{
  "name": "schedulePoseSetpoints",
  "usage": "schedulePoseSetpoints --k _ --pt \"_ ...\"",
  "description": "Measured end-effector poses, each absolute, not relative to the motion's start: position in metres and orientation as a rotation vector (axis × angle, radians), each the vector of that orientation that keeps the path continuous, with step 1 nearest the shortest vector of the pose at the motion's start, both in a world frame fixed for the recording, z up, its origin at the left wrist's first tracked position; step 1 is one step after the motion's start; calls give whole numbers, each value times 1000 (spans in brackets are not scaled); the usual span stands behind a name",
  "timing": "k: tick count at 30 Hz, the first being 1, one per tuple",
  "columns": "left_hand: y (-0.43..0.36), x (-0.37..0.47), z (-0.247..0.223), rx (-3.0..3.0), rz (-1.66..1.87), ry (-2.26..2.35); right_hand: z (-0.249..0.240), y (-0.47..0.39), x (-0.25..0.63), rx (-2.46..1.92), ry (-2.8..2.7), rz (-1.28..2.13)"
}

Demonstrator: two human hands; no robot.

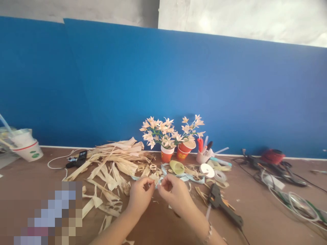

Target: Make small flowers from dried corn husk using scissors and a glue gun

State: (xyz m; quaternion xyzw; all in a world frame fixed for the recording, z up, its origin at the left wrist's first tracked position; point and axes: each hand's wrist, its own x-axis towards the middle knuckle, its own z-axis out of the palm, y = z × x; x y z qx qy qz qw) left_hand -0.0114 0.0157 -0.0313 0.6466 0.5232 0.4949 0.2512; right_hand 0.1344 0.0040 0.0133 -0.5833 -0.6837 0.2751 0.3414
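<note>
My left hand [141, 194] is closed in a pinch, thumb against fingertips, at the middle of the brown table. Close beside it, my right hand [175, 190] pinches in the same way, its fingertips almost meeting the left ones. Whatever sits between the fingers is too small and blurred to name. Just beyond the fingertips are a pale husk piece [154, 176] and light blue strips [189, 178]. To the left spreads a heap of dried husks [120, 160]. A yellow-green cup [177, 167] lies tipped behind my right hand.
Pale flowers [163, 131] stand in paper cups [167, 156] against the blue panel [194, 85]. A white roll [206, 170], a pen cup [202, 156] and a black glue gun [224, 206] are on the right. Cables [293, 204] lie farther right; a paper bowl [30, 152] stands far left.
</note>
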Motion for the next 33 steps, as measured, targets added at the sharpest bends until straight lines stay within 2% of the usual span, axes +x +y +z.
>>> schedulePoseSetpoints --k 5,10,16,20,26,33 --pt "11 -10 -30 1896 1309 1488 5 -7 122 -1421 -1931 152" --pt "7 -11 -30 1991 1280 1455 -9 -8 115 -1310 -1977 -56" --pt "13 -11 -33 1862 1215 1443 -1 -6 122 -1252 -2039 12" --pt "19 -12 -34 1703 1182 1509 8 -1 132 -1403 -1885 194" --pt "16 -10 -31 1829 1251 1494 6 3 132 -1561 -1769 479" --pt "11 -8 -31 1914 1265 1475 -3 1 126 -1510 -1880 167"
